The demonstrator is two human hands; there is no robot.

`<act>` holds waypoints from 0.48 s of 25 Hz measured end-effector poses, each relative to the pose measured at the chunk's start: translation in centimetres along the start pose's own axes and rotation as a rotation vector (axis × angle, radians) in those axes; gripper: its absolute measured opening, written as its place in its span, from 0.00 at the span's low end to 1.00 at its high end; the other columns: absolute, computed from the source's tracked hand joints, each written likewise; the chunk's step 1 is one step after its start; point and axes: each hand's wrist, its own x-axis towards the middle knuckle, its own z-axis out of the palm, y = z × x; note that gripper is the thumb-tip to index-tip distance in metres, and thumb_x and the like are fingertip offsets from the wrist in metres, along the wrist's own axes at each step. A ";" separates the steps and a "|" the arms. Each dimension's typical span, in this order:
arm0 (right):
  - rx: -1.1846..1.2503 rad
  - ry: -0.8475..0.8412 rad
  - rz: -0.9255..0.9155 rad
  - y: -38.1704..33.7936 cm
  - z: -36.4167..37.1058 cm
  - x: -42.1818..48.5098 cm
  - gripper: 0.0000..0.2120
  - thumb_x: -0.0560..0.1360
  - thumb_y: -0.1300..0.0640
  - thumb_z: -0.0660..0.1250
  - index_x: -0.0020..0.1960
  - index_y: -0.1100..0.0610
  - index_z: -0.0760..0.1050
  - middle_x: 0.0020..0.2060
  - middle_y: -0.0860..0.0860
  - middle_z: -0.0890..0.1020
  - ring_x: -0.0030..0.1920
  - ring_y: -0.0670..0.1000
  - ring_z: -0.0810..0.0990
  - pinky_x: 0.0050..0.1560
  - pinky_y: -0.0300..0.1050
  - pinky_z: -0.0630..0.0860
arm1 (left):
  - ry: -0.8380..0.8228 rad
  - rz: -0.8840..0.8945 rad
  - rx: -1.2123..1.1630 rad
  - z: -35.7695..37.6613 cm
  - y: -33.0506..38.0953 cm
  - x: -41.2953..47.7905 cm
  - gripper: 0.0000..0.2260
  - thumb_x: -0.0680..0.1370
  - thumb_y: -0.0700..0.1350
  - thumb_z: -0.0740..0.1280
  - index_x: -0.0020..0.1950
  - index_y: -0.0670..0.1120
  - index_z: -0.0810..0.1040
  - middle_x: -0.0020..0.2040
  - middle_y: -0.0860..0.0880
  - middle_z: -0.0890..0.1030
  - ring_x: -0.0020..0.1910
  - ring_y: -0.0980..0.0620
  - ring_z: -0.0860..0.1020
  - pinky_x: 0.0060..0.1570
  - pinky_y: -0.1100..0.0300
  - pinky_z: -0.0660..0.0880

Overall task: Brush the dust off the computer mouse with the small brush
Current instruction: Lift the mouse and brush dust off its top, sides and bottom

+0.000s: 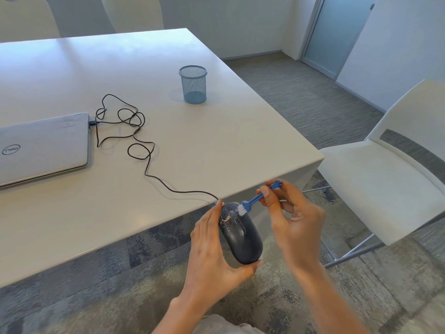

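Note:
A black wired computer mouse (243, 239) is held in the air just off the table's near edge, over the carpet. My left hand (212, 256) grips it from the left side, thumb under its rear end. Pale dust specks lie on its front left button. My right hand (291, 218) pinches the handle of a small blue brush (255, 200). The brush's white bristles touch the front of the mouse beside the scroll wheel.
The mouse's black cable (134, 141) loops across the white table (216, 145) to a closed grey laptop (41, 145) at left. A blue mesh pen cup (193, 84) stands farther back. A white chair (385, 165) sits to the right.

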 end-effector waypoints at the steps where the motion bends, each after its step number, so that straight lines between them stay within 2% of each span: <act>1: -0.029 0.008 -0.012 0.1 0.0 0.4 0.06 0.75 0.57 0.73 0.51 0.56 0.83 0.38 0.47 0.87 0.39 0.41 0.86 0.43 0.38 0.82 | -0.007 0.003 -0.002 -0.1 0.0 -0.1 0.56 0.60 0.65 0.77 0.78 0.56 0.48 0.72 0.61 0.59 0.73 0.61 0.57 0.69 0.65 0.57; 3: -0.023 0.020 0.003 0.0 -0.2 0.9 0.07 0.74 0.55 0.72 0.51 0.56 0.83 0.38 0.48 0.87 0.39 0.42 0.86 0.43 0.37 0.82 | -0.010 0.009 -0.005 -0.1 0.2 -0.1 0.55 0.61 0.65 0.77 0.78 0.56 0.48 0.73 0.62 0.58 0.73 0.63 0.56 0.68 0.70 0.54; 5: 0.025 0.007 0.031 -0.5 -0.1 0.9 0.08 0.74 0.53 0.71 0.51 0.55 0.83 0.38 0.48 0.87 0.38 0.44 0.87 0.43 0.38 0.82 | 0.000 0.007 -0.008 -0.1 0.2 0.0 0.55 0.60 0.65 0.77 0.78 0.55 0.49 0.73 0.62 0.59 0.73 0.63 0.56 0.69 0.66 0.57; 8: 0.040 -0.030 0.060 -0.6 0.4 0.5 0.08 0.74 0.54 0.71 0.51 0.56 0.83 0.38 0.50 0.87 0.38 0.47 0.87 0.42 0.44 0.83 | 0.008 -0.003 -0.015 -0.1 0.2 0.1 0.56 0.59 0.65 0.78 0.78 0.55 0.49 0.73 0.65 0.56 0.72 0.64 0.55 0.67 0.60 0.60; 12: -0.012 0.020 0.055 0.0 0.2 1.7 0.05 0.75 0.57 0.71 0.50 0.56 0.82 0.36 0.47 0.86 0.36 0.45 0.86 0.41 0.43 0.83 | -0.021 -0.010 0.004 -0.3 0.2 -0.1 0.55 0.60 0.66 0.77 0.78 0.55 0.48 0.73 0.63 0.57 0.73 0.63 0.55 0.68 0.63 0.57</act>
